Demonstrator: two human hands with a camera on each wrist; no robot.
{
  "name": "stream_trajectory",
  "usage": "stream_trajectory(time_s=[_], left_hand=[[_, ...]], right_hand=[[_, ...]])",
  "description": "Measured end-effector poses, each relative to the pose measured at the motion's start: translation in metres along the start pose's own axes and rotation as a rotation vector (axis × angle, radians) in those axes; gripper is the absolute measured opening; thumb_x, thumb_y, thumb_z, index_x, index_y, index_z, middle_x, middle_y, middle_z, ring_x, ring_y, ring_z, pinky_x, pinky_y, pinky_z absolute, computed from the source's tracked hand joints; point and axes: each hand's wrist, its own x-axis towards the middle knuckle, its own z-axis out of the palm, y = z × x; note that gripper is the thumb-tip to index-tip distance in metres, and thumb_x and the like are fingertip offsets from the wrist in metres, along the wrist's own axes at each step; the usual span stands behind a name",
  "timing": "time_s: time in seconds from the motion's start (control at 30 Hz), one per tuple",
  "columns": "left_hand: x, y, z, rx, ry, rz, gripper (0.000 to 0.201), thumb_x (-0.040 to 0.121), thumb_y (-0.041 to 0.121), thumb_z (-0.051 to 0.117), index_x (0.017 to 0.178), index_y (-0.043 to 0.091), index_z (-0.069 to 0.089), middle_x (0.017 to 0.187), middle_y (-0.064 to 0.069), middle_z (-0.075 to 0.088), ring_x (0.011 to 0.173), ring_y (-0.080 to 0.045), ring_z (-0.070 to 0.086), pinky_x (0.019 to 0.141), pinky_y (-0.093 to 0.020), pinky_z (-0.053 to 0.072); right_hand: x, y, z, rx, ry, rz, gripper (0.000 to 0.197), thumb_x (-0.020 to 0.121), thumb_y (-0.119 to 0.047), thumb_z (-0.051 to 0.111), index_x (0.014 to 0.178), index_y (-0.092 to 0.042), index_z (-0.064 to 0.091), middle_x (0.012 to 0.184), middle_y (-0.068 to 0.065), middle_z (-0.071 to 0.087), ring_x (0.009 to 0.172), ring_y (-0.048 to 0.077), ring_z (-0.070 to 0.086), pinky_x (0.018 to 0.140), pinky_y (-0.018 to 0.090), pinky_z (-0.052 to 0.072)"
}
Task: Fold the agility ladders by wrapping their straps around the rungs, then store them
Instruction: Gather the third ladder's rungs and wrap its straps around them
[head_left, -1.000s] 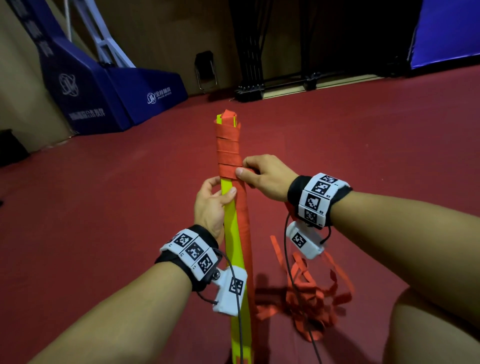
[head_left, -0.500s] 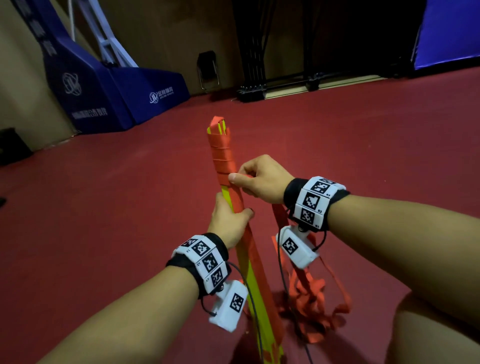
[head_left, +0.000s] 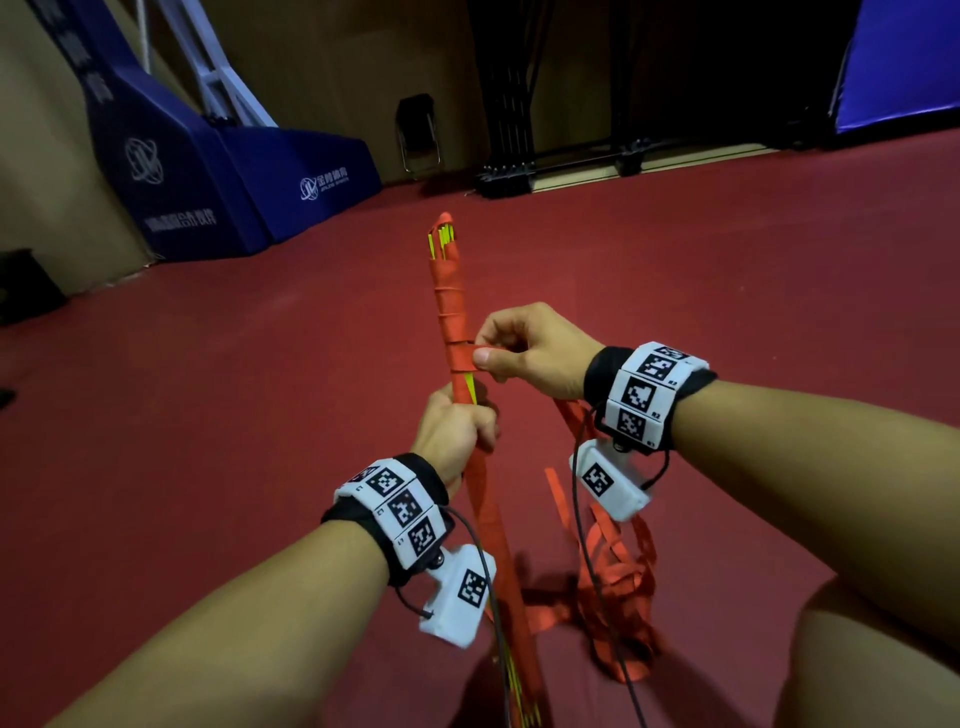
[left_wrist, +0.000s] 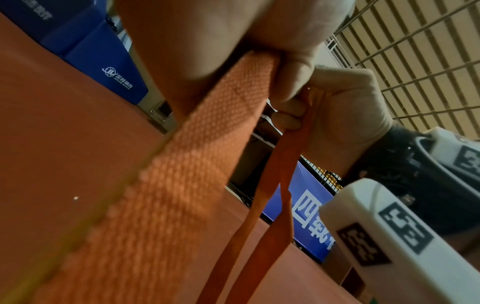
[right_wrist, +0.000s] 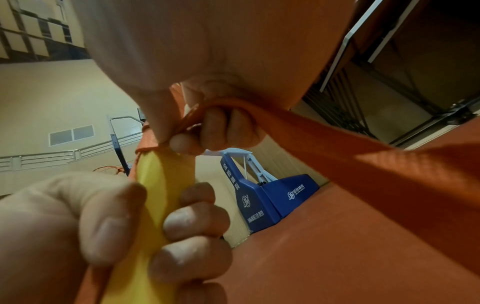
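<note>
While each hand's grip clutches the strap-wound rungs, loose strap pools on red floor.

rung bundle: lower end cut off | strap pile: motion-blurred

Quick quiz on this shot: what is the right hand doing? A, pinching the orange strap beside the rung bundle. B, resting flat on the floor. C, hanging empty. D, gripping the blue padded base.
A: the right hand pinches the orange strap between thumb and fingers, right beside the rung bundle, which the left hand grips lower down.
</note>
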Motion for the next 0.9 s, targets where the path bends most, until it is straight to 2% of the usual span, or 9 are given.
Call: stream_trajectory(time_s=[0.17,0.33,0.4,0.47,0.53,0.67,0.73,0.8,0.9], left_hand=[[-0.007,0.006,-0.001,-0.082,-0.068,-0.013,0.035,0.037,-0.007,0.042,0.067,0.010,0.039,0.057,0.001,0.033,0.048,-0.013,0.034,0.041,-0.019,0.036],[-0.011,0.008,-0.006,-0.123,-0.146,-0.059,0.036,0.040,-0.008,0.040,0.070,0.011,0.036,0.064,0.000,0.027,0.054,-0.016,0.029,0.050,-0.023,0.027],[-0.013,0.008,-0.007,-0.125,-0.182,-0.089,0.035,0.041,-0.007,0.042,0.073,0.008,0.040,0.065,-0.004,0.032,0.056,-0.017,0.034,0.054,-0.027,0.029],[-0.015,0.007,-0.007,-0.089,-0.203,-0.106,0.034,0.042,-0.006,0.044,0.075,0.002,0.047,0.063,-0.008,0.043,0.055,-0.021,0.043,0.054,-0.026,0.038],[-0.015,0.006,-0.007,-0.058,-0.203,-0.107,0.036,0.045,-0.005,0.046,0.079,-0.001,0.056,0.065,-0.013,0.052,0.057,-0.025,0.054,0.053,-0.028,0.050],[-0.007,-0.003,-0.006,0.048,-0.153,-0.038,0.023,0.073,-0.006,0.058,0.096,-0.003,0.061,0.077,-0.019,0.062,0.069,-0.034,0.070,0.064,-0.037,0.059],[-0.002,-0.009,-0.006,0.129,-0.081,0.022,0.028,0.075,0.010,0.071,0.101,0.006,0.062,0.084,-0.018,0.065,0.080,-0.040,0.072,0.073,-0.048,0.061],[0.000,-0.013,-0.008,0.202,-0.012,0.061,0.045,0.064,0.031,0.082,0.102,0.014,0.063,0.088,-0.013,0.073,0.086,-0.039,0.074,0.080,-0.060,0.059],[0.002,-0.012,-0.010,0.364,0.108,0.127,0.057,0.054,0.054,0.081,0.095,0.018,0.063,0.087,-0.006,0.075,0.085,-0.027,0.073,0.081,-0.054,0.058]], right_hand=[[-0.001,-0.001,0.004,0.102,-0.030,0.041,0.010,0.097,-0.016,0.062,0.090,-0.010,0.058,0.062,-0.008,0.057,0.048,0.002,0.048,0.051,0.016,0.041],[-0.002,-0.001,0.013,0.300,-0.104,0.134,0.012,0.101,-0.013,0.054,0.106,-0.007,0.046,0.065,-0.001,0.045,0.043,0.007,0.038,0.041,0.018,0.031],[-0.003,-0.001,0.014,0.328,-0.145,0.132,0.008,0.102,-0.013,0.052,0.097,-0.007,0.049,0.061,-0.001,0.043,0.043,0.008,0.035,0.041,0.020,0.028],[-0.002,0.001,0.014,0.253,-0.141,0.121,0.021,0.102,-0.016,0.054,0.084,-0.004,0.052,0.055,-0.002,0.043,0.042,0.007,0.037,0.042,0.020,0.029],[-0.001,0.002,0.014,0.217,-0.120,0.122,0.025,0.100,-0.019,0.056,0.089,0.002,0.056,0.055,0.001,0.045,0.042,0.007,0.040,0.043,0.021,0.031],[0.002,0.010,0.013,0.172,-0.050,0.178,0.025,0.099,-0.025,0.060,0.082,-0.007,0.058,0.051,-0.008,0.047,0.042,0.005,0.041,0.046,0.021,0.033],[0.003,0.012,0.012,0.096,-0.027,0.211,0.027,0.098,-0.031,0.062,0.077,-0.014,0.060,0.051,-0.012,0.048,0.045,0.006,0.043,0.050,0.024,0.036],[0.004,0.015,0.012,-0.009,0.005,0.232,0.031,0.096,-0.039,0.063,0.075,-0.015,0.061,0.057,-0.006,0.052,0.051,0.012,0.046,0.057,0.030,0.038],[0.005,0.016,0.011,-0.091,0.056,0.260,0.042,0.094,-0.047,0.062,0.080,-0.007,0.063,0.065,0.005,0.055,0.058,0.020,0.051,0.061,0.037,0.042]])
